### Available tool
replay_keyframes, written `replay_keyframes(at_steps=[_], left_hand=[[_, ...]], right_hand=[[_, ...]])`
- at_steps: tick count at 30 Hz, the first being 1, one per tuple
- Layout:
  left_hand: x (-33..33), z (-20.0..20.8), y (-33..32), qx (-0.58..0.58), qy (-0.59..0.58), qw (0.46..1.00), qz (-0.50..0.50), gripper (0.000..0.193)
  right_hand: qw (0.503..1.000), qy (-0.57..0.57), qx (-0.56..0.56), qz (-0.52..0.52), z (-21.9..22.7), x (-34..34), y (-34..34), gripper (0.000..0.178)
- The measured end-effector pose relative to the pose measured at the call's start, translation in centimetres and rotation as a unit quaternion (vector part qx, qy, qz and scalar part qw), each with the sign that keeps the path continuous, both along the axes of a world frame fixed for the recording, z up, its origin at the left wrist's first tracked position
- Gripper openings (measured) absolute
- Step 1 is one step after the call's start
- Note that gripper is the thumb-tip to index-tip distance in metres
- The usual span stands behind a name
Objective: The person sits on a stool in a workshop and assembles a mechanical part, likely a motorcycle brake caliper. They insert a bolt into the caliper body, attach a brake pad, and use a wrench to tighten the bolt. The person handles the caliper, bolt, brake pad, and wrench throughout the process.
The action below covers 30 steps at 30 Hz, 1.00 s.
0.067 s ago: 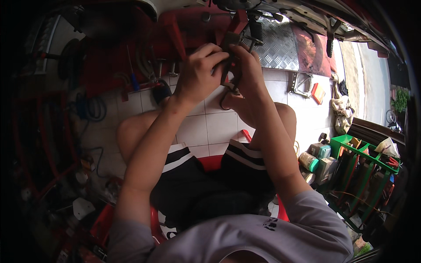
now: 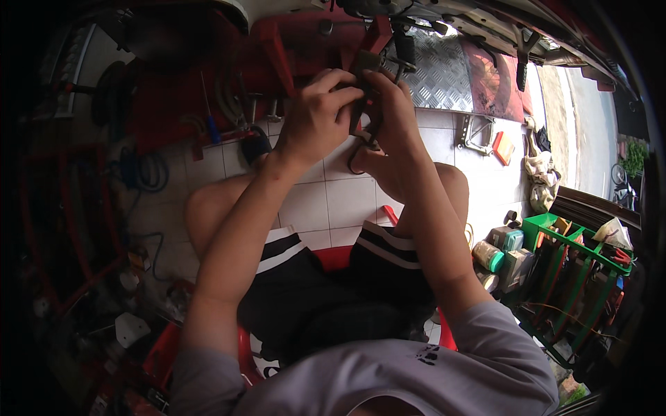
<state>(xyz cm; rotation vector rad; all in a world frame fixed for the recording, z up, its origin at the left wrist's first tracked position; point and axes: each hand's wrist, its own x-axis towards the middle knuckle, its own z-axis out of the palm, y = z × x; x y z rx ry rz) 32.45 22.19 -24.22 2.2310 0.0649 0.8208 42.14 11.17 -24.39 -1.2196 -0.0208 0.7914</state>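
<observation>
My two hands are raised close together at the upper middle, above the tiled floor. Between them is a dark part with a flat brown-grey end (image 2: 366,62) sticking up past the fingers. My left hand (image 2: 316,114) has its fingers bent and pressed against the part from the left. From the right, my right hand (image 2: 393,104) closes around it, thumb and fingers near its top. Most of the part is hidden by the fingers, so its kind cannot be made out.
A red lift platform (image 2: 173,104) lies ahead, with a blue-handled screwdriver (image 2: 213,130) and bolts. Its metal tread plate (image 2: 440,69) is to the right. A silver bracket (image 2: 476,134) and a red box (image 2: 504,148) lie on the floor. A green tool rack (image 2: 538,225) stands at right.
The fingers of my left hand have shifted slightly against the dark part. My right hand and both arms stay nearly where they were.
</observation>
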Motion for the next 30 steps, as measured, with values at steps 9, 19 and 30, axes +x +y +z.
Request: replay_keyframes(at_steps=[9,19,30], left_hand=[[0.2,0.3,0.2,0.032,-0.018,0.999,0.01,0.026],[0.5,0.8,-0.2,0.065,-0.037,0.997,0.022,0.022],[0.3,-0.1,0.3,0.06,-0.005,0.998,0.017,0.021]], right_hand=[[1.0,-0.01,0.007,-0.008,0.0,0.2,-0.3,0.028],[0.996,0.07,0.049,0.02,-0.7,0.6,-0.3,0.023],[0.999,0.018,0.026,-0.012,-0.6,0.0,0.3,0.022]])
